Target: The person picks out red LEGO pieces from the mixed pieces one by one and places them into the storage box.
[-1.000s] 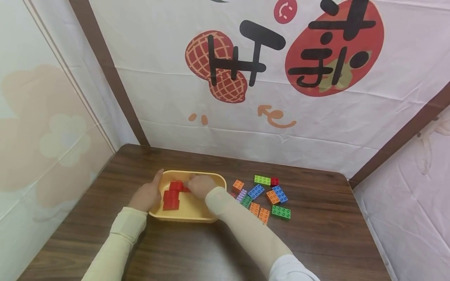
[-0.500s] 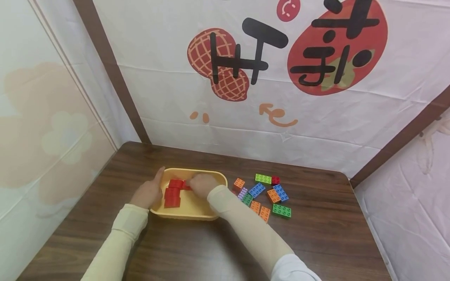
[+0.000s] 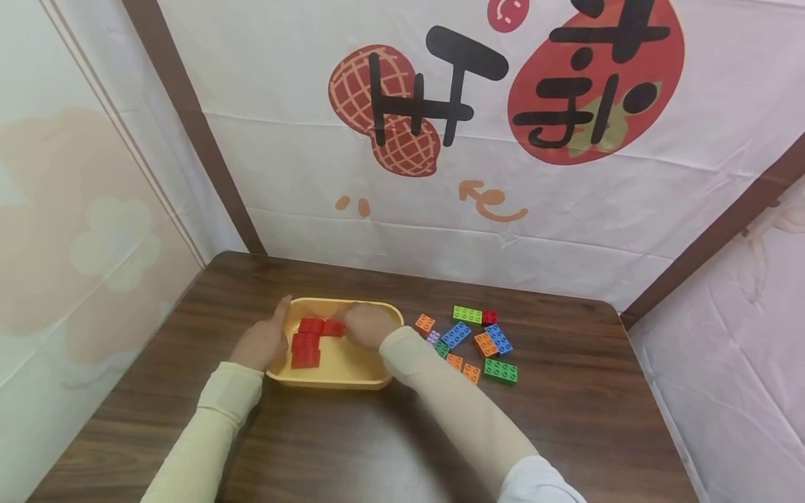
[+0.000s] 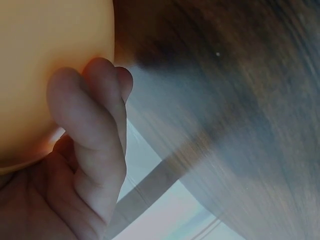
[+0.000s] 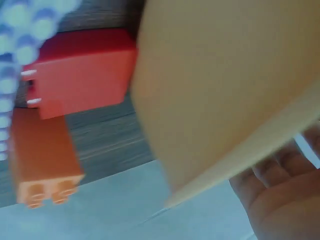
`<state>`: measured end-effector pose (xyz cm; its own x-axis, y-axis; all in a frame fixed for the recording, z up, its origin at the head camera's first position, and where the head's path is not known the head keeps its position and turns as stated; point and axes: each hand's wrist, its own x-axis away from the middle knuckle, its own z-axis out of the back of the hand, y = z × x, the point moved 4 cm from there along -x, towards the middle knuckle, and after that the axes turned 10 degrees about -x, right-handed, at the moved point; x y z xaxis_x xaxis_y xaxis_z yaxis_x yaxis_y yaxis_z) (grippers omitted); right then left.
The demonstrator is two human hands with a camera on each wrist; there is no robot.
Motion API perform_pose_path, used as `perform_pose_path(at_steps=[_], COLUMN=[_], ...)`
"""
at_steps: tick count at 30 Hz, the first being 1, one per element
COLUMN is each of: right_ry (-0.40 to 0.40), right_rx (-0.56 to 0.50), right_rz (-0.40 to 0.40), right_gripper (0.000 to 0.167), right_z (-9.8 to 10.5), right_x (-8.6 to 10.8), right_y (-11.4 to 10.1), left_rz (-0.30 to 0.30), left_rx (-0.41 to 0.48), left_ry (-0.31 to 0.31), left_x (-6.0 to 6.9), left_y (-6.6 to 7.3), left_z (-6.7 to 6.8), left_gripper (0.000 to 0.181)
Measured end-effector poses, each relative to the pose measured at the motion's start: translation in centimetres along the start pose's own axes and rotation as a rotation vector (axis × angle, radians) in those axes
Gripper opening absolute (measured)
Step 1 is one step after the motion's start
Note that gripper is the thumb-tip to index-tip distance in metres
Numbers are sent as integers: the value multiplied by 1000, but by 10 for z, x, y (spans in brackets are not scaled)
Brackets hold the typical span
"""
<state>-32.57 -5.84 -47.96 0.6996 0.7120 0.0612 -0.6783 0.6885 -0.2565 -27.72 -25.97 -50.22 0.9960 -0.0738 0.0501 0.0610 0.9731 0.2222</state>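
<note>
A shallow yellow plastic tray (image 3: pixel 333 383) stands on the table. My left hand (image 3: pixel 259 344) grips its left end; in the left wrist view the curled fingers (image 4: pixel 92 120) lie against its outer wall. Several red building bricks (image 3: pixel 305 351) sit in the tray's left part, in a column. One more red brick (image 3: pixel 334 327) lies beside the far end of that column. My right hand (image 3: pixel 370 326) reaches over the right rim into the tray and pinches this brick's right end, its fingertips partly hidden. In the right wrist view, the tray's wall (image 5: pixel 220 90) covers part of that hand.
Loose bricks lie right of the tray: orange (image 3: pixel 424 323), lime (image 3: pixel 468 315), dark red (image 3: pixel 489 317), blue (image 3: pixel 456 335) and green (image 3: pixel 501 370) among them. A red brick (image 5: pixel 82 72) nearly touches the tray's right side. Printed cloth (image 3: pixel 283 140) hangs behind the table.
The right hand has drawn slightly right inside the tray, baring more of the red brick by its fingertips. The left hand keeps its place on the tray; the head view shifts a little.
</note>
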Motion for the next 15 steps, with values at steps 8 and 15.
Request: perform_pose_path(at_steps=[8, 15], right_ry=[239, 231], right_rx=[-36, -140], right_rz=[-24, -132], right_gripper=[26, 26], right_z=[16, 26], right_x=[38, 81], right_y=[36, 69], left_rz=[9, 26], left_rx=[13, 20], left_ry=[-29, -69], left_x=[-4, -5], left_y=[-3, 1], left_z=[-5, -1], left_gripper=[75, 77])
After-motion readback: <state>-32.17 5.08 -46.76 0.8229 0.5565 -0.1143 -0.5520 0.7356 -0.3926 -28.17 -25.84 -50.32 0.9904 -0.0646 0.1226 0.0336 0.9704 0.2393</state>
